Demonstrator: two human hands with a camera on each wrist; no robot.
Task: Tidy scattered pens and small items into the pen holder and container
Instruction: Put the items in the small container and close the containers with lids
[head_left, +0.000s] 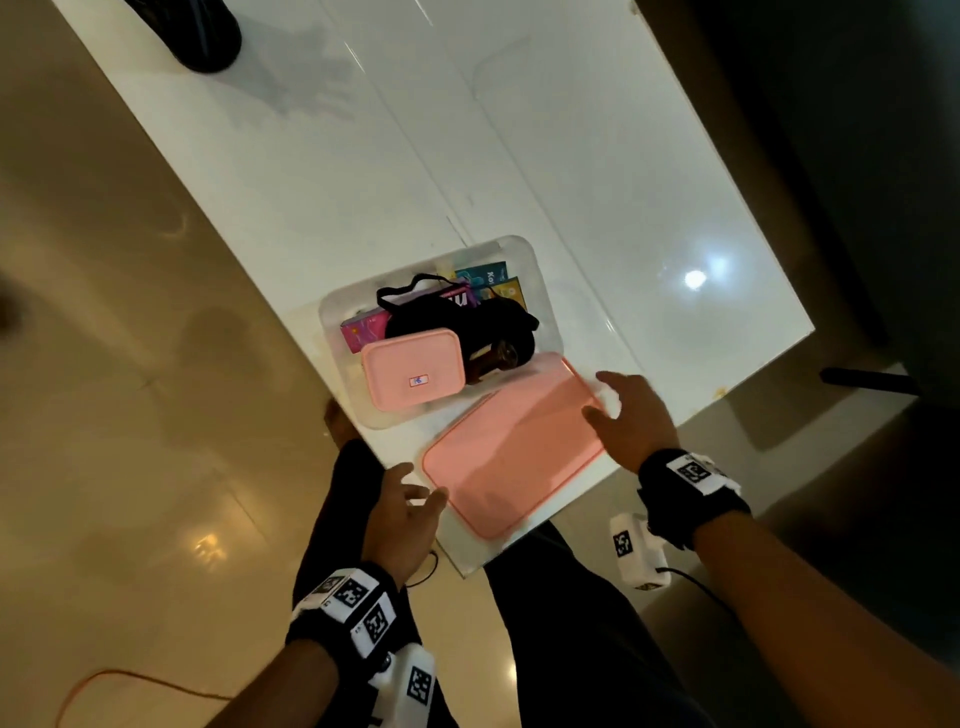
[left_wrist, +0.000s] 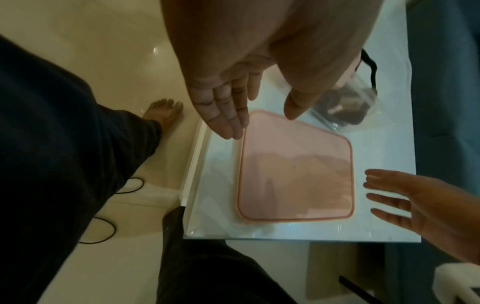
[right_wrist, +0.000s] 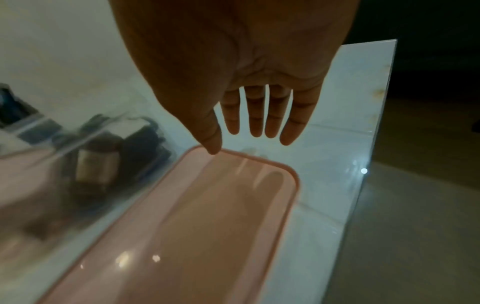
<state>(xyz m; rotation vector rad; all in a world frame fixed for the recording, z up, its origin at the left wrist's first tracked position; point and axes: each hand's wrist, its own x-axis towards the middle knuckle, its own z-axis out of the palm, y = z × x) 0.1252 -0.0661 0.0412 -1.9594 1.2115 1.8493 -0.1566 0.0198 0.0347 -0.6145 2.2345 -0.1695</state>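
Note:
A large pink lid (head_left: 511, 444) (left_wrist: 296, 170) (right_wrist: 197, 222) lies flat on the near corner of the white table (head_left: 467, 130). Just behind it stands a clear container (head_left: 540, 270) (right_wrist: 59, 144) holding a small pink box (head_left: 413, 374), a black pouch (head_left: 467, 317), a brown bottle (head_left: 498, 356) (right_wrist: 97, 164) and colourful packets (head_left: 483, 278). My left hand (head_left: 415, 501) (left_wrist: 241, 107) hovers open at the lid's near left corner. My right hand (head_left: 618, 410) (right_wrist: 241, 127) hangs open over the lid's right edge, fingers spread, holding nothing. No pens or pen holder are visible.
A black object (head_left: 202, 36) sits at the table's far left end. The table's near edge (left_wrist: 285, 236) is right in front of my legs. Cables (left_wrist: 103, 226) lie on the tiled floor beside my bare foot (left_wrist: 163, 111).

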